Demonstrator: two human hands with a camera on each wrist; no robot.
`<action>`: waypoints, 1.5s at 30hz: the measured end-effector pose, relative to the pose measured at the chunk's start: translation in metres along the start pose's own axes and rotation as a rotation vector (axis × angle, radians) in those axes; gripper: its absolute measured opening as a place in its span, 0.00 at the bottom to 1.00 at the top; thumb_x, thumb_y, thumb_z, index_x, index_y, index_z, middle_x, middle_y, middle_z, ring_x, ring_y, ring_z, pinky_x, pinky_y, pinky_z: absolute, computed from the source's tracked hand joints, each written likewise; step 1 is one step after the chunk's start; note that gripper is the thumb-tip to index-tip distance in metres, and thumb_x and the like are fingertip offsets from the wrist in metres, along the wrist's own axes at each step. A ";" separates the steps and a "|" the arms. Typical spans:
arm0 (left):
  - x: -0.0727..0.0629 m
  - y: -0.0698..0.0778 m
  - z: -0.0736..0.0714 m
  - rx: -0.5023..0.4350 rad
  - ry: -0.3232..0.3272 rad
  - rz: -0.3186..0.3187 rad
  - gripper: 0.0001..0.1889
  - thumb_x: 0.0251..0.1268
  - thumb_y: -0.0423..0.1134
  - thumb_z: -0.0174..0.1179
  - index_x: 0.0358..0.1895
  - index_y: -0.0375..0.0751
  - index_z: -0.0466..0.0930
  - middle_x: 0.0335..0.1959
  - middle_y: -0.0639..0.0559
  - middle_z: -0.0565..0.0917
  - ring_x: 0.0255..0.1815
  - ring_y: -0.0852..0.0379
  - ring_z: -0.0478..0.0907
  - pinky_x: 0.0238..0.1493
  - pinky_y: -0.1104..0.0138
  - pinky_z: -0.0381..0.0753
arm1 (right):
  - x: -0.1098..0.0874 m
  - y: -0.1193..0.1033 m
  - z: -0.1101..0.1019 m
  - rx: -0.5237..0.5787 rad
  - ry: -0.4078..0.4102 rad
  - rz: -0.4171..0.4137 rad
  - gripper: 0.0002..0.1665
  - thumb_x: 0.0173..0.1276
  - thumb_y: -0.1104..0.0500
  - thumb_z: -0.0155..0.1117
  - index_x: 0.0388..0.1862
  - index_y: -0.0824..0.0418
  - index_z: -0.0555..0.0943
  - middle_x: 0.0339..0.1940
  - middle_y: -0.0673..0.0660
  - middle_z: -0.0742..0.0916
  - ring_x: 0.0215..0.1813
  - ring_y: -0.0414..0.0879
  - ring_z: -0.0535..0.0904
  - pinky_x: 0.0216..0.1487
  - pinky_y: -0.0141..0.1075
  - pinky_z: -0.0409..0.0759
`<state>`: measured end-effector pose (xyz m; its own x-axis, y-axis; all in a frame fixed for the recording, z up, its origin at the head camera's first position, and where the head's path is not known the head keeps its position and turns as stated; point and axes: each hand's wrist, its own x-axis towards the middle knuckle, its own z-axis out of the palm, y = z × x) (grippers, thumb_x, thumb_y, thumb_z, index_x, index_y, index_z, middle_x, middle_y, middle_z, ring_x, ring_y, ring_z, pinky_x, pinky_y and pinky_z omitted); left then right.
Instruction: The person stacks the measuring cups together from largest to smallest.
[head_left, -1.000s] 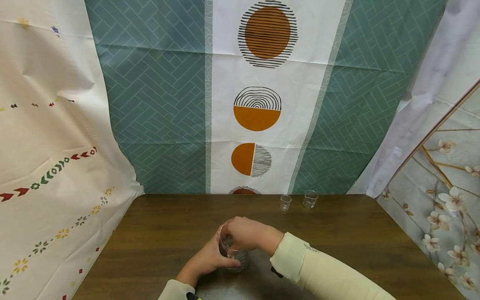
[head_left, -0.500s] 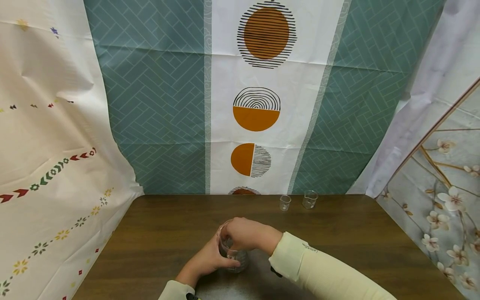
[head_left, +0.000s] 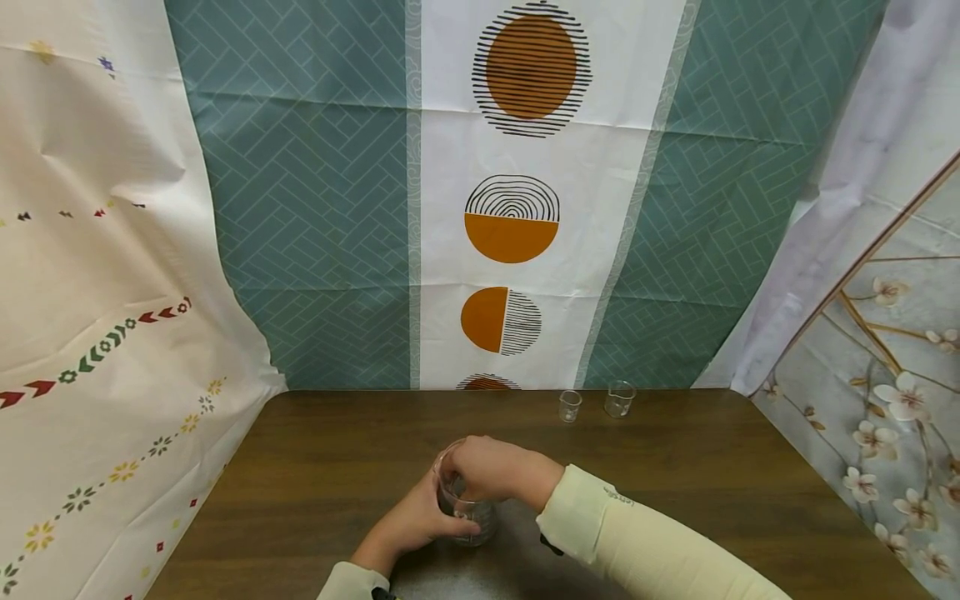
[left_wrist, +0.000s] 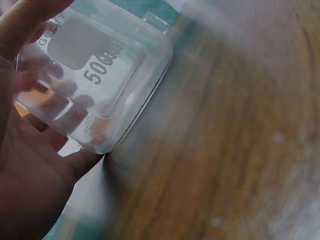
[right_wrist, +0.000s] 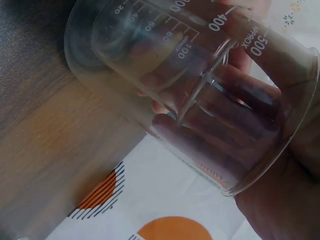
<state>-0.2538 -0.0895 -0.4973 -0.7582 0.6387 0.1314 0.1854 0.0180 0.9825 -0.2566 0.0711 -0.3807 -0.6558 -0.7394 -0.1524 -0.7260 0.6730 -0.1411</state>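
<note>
A large clear glass beaker (head_left: 482,530) marked 500 ml stands upright near the table's front middle. My left hand (head_left: 412,518) wraps round its side, thumb toward me; in the left wrist view the beaker (left_wrist: 107,42) is tight against the palm. From above, my right hand (head_left: 498,471) reaches in through the mouth. A smaller beaker (right_wrist: 155,47), graduated to 100, sits nested inside in the right wrist view, its rim among the right fingers (right_wrist: 245,102), which pinch it. In the head view the hands largely hide this small beaker.
Toward the back right of the brown wooden table (head_left: 330,467) stand two more clear beakers, a small one (head_left: 570,407) and a slightly wider one (head_left: 619,400). A patterned curtain (head_left: 337,250) hangs behind the table, with printed cloths on both sides.
</note>
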 end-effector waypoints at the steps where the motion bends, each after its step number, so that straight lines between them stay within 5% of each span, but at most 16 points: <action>1: 0.000 0.000 0.000 -0.003 -0.002 0.002 0.56 0.54 0.36 0.72 0.77 0.60 0.38 0.78 0.48 0.50 0.71 0.41 0.60 0.52 0.66 0.79 | 0.000 0.000 0.000 0.003 -0.001 0.001 0.11 0.58 0.54 0.74 0.40 0.47 0.84 0.40 0.40 0.85 0.44 0.31 0.79 0.45 0.25 0.77; 10: 0.000 0.001 0.000 -0.014 -0.012 0.004 0.56 0.54 0.36 0.71 0.77 0.58 0.36 0.78 0.46 0.50 0.66 0.40 0.67 0.50 0.64 0.81 | 0.000 -0.001 0.000 -0.018 -0.004 0.000 0.11 0.59 0.57 0.73 0.41 0.48 0.84 0.40 0.41 0.85 0.45 0.31 0.79 0.47 0.25 0.77; 20: -0.001 0.000 0.001 -0.014 0.000 -0.008 0.56 0.54 0.37 0.72 0.77 0.58 0.37 0.78 0.47 0.50 0.72 0.42 0.60 0.51 0.64 0.80 | 0.002 0.000 0.001 -0.020 -0.026 -0.011 0.10 0.59 0.55 0.73 0.40 0.47 0.84 0.40 0.42 0.86 0.42 0.30 0.78 0.48 0.26 0.77; 28: 0.000 -0.001 -0.002 0.067 0.029 -0.044 0.56 0.53 0.40 0.72 0.77 0.58 0.38 0.78 0.49 0.51 0.66 0.50 0.67 0.51 0.66 0.78 | 0.004 0.000 -0.001 -0.042 -0.072 -0.005 0.12 0.60 0.52 0.73 0.43 0.46 0.84 0.42 0.39 0.85 0.47 0.32 0.78 0.50 0.28 0.78; 36: 0.003 0.002 -0.005 0.144 0.051 -0.050 0.56 0.52 0.44 0.73 0.77 0.59 0.38 0.78 0.54 0.50 0.75 0.51 0.57 0.60 0.76 0.68 | 0.005 0.000 -0.005 -0.042 -0.083 0.004 0.12 0.61 0.52 0.71 0.45 0.46 0.85 0.42 0.38 0.85 0.49 0.33 0.78 0.52 0.29 0.77; 45: 0.000 0.001 -0.002 0.105 0.037 -0.045 0.56 0.53 0.42 0.73 0.77 0.59 0.38 0.78 0.52 0.53 0.74 0.48 0.58 0.57 0.73 0.72 | 0.004 0.001 -0.002 -0.038 -0.087 -0.009 0.12 0.62 0.53 0.71 0.45 0.47 0.85 0.42 0.38 0.85 0.48 0.34 0.78 0.51 0.29 0.77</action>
<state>-0.2551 -0.0910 -0.4958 -0.7892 0.6068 0.0943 0.2136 0.1272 0.9686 -0.2604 0.0682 -0.3797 -0.6300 -0.7400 -0.2356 -0.7403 0.6639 -0.1055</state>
